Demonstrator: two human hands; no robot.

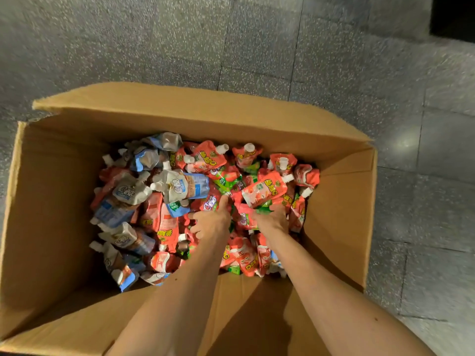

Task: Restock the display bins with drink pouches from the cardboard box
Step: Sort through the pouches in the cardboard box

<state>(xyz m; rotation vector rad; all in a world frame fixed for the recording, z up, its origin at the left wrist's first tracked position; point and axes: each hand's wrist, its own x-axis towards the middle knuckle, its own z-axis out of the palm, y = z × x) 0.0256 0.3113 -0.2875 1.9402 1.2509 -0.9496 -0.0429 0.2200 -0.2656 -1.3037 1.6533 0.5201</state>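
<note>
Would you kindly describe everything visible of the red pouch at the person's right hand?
The red plastic drink pouch is glossy and crinkled, with yellow lettering, a white panel and a green bottom edge. Its white screw cap points up and right. It sits tilted above other pouches in the brown cardboard box, its bottom edge held by the right hand.

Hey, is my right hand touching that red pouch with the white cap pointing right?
Touching. The head view shows the right hand gripping the red pouch by its green bottom end, fingers curled round it.
</note>
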